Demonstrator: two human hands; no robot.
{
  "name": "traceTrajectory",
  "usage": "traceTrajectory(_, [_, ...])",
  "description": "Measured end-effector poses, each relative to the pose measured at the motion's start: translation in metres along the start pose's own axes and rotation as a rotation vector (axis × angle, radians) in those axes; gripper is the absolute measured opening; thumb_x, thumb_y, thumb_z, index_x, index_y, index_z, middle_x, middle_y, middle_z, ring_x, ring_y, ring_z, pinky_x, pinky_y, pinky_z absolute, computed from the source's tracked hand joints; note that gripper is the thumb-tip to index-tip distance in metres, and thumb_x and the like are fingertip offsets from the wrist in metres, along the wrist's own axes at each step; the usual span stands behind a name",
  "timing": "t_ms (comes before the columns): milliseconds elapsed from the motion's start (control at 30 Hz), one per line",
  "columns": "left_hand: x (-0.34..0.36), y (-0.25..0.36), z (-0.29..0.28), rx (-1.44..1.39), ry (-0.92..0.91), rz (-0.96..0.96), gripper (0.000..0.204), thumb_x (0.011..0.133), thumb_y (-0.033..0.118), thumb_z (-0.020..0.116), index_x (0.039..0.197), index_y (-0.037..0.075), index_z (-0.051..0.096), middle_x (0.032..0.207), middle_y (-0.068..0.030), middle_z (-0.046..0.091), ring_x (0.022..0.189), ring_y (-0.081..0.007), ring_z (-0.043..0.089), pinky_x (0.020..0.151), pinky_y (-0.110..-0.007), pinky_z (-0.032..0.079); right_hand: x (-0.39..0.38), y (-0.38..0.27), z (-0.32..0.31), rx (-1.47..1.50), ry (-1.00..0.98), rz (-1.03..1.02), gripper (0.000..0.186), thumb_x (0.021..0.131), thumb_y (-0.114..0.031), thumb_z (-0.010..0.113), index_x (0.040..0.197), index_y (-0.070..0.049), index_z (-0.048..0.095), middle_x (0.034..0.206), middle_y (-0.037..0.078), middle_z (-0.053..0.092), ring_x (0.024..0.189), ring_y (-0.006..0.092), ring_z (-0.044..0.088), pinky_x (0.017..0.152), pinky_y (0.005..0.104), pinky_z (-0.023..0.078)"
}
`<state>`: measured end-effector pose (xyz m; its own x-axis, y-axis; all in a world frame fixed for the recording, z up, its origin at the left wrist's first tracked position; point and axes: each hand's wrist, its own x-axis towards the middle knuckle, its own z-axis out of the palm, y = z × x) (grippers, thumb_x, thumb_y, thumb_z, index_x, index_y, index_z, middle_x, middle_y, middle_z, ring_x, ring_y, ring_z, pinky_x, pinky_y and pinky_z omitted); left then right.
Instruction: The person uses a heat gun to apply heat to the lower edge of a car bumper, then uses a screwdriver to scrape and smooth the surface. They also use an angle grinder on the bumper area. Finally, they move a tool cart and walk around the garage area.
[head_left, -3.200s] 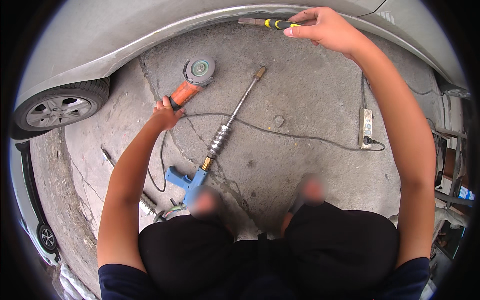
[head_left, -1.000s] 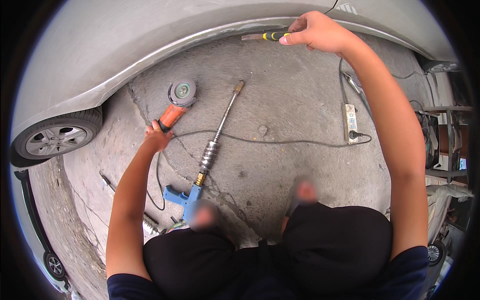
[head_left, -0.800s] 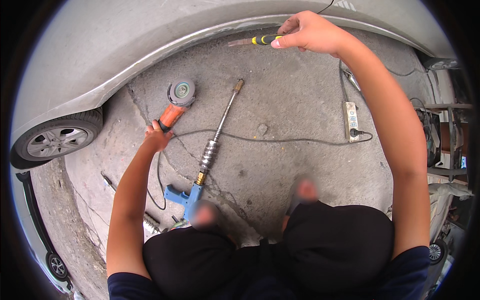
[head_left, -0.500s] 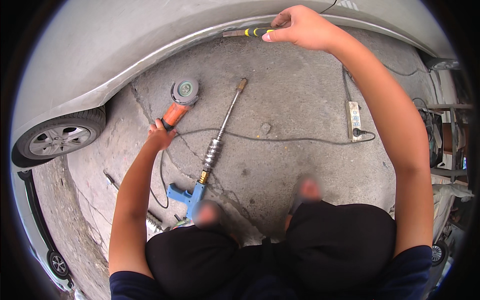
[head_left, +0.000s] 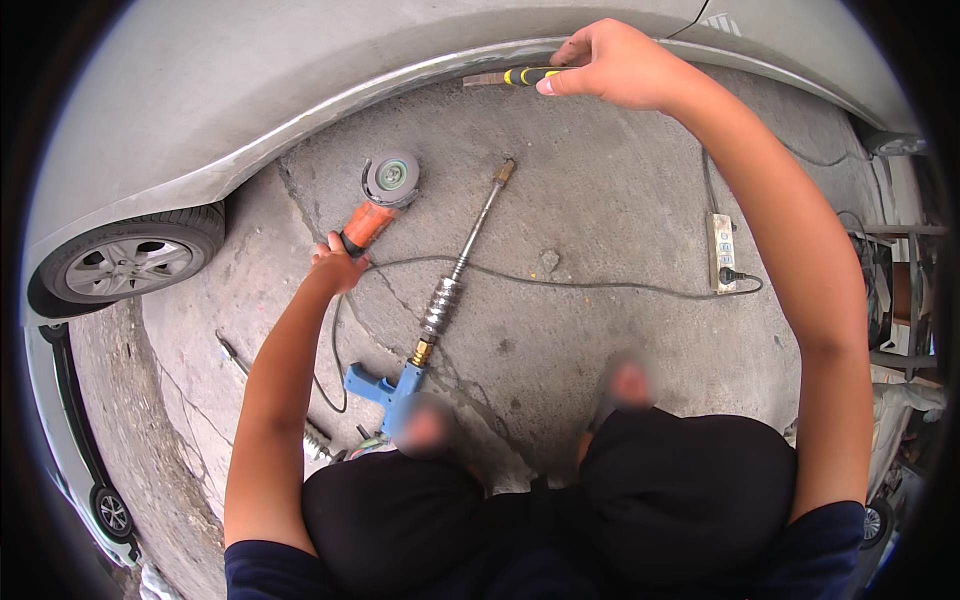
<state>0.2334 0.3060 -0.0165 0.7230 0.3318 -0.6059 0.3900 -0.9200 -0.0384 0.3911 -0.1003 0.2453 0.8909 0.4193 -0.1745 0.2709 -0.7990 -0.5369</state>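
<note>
Hand tool: the flat-bladed tool with a yellow-and-black handle [head_left: 516,77] is raised near the car's sill [head_left: 400,71], blade toward the left; whether the blade touches the metal, I cannot tell.
Right hand: the right hand [head_left: 618,68] pinches the handle between thumb and curled fingers; a fuller wrap would probably steady the blade better under load.
Blade angle: a shallow angle along the sill looks wiser than a jab, since the point could skid into the painted panel.
Left hand: the left hand [head_left: 338,265] is wrapped round the dark rear end of the orange angle grinder [head_left: 368,224], well apart from the blade.
Disc: the grinding disc [head_left: 393,174] faces up and is best treated as live, so fingers belong behind the guard.
Cord: the dark cord [head_left: 590,286] runs across the concrete floor [head_left: 630,190] to the power strip [head_left: 721,250], where a plug sits; slack should stay clear of the disc.
Footing: the blue pistol-handled tool [head_left: 440,305] lies just beside one foot, so any sidestep calls for care.
</note>
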Motion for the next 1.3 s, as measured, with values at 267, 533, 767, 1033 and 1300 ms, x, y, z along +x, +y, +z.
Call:
traceTrajectory(267, [0.001, 0.0, -0.001, 0.019, -0.013, -0.003, 0.098, 0.084, 0.054, 0.065, 0.145, 0.002, 0.01, 0.142, -0.0302, 0.032, 0.131, -0.0479, 0.037, 0.107, -0.05, 0.037, -0.006, -0.026, 0.006, 0.032, -0.115, 0.049, 0.064, 0.076, -0.041, 0.08, 0.113, 0.009, 0.065, 0.102, 0.019, 0.067, 0.09, 0.025, 0.064, 0.08, 0.0369, 0.051])
traceTrajectory(533, [-0.001, 0.001, -0.002, 0.01, -0.017, -0.01, 0.099, 0.083, 0.053, 0.066, 0.146, 0.002, 0.009, 0.144, -0.0289, 0.031, 0.132, -0.047, 0.036, 0.108, -0.049, 0.036, -0.005, -0.024, 0.019, 0.11, -0.033, 0.025, 0.062, 0.076, -0.042, 0.079, 0.11, 0.008, 0.066, 0.096, 0.017, 0.067, 0.085, 0.0226, 0.062, 0.077, 0.0362, 0.05])
traceTrajectory(767, [-0.001, -0.002, -0.001, 0.028, 0.007, 0.026, 0.097, 0.084, 0.054, 0.066, 0.143, 0.0, 0.011, 0.141, -0.0321, 0.033, 0.13, -0.0488, 0.04, 0.107, -0.049, 0.038, -0.004, -0.037, -0.003, 0.094, -0.141, 0.032, 0.054, 0.077, -0.04, 0.077, 0.11, 0.002, 0.068, 0.098, 0.018, 0.07, 0.09, 0.0268, 0.066, 0.083, 0.0359, 0.051])
traceTrajectory(1033, [-0.036, 0.014, -0.025, 0.374, 0.098, 0.117, 0.083, 0.088, 0.053, 0.06, 0.144, 0.0, 0.026, 0.146, -0.0218, 0.033, 0.135, -0.0379, 0.035, 0.106, -0.049, 0.036, -0.033, -0.002, 0.025, -0.057, -0.181, -0.067, 0.056, 0.075, -0.036, 0.079, 0.108, 0.007, 0.066, 0.1, 0.022, 0.069, 0.091, 0.0269, 0.066, 0.08, 0.0378, 0.051])
traceTrajectory(1300, [-0.097, 0.153, -0.164, 1.175, 0.766, 1.114, 0.074, 0.094, 0.047, 0.048, 0.148, 0.001, 0.03, 0.158, -0.0093, 0.026, 0.148, -0.0239, 0.018, 0.121, -0.04, 0.014, -0.108, 0.06, 0.029, -0.221, -0.278, 0.167, 0.046, 0.073, -0.034, 0.079, 0.1, 0.002, 0.068, 0.083, 0.018, 0.068, 0.08, 0.0315, 0.067, 0.072, 0.0413, 0.051])
